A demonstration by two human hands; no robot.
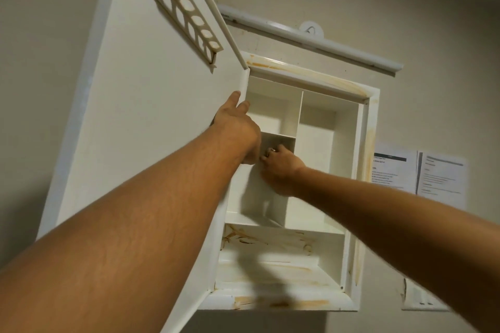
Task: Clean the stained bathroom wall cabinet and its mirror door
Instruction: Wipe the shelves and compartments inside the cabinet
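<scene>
White cabinet (284, 303) fixed high on the wall, seen from below, with its door (151, 121) swung wide to the left and showing only the plain back and a holed rack (186, 16); mirrored face turned away, out of sight. Orange-brown stains (311, 73) along the top frame, down the right frame, across the bottom shelf (270, 265) and on the lower rim; upper compartments pale and seemingly clean. Left hand (238, 127) up at the hinge edge, grip spread, thumb and a finger straight against the door and the cabinet's left wall. Right hand (281, 167), ring on one finger, inside the middle-left compartment just beside the left wrist, fingers curled and partly hidden; impossible to tell whether pinching anything. No cloth or sponge in sight. Probably checking or bracing at the hinge side, with most of the staining not yet dealt with. Dangers from here: fingers nipped at the hinge by a door swinging back; too much weight on the open door, straining the hinges or the wall fixing; both arms overhead, so poor balance and a poor view of the shelf tops. Beyond the cabinet, a light tube (311, 40) above and printed sheets (419, 173) on the wall to the right.
</scene>
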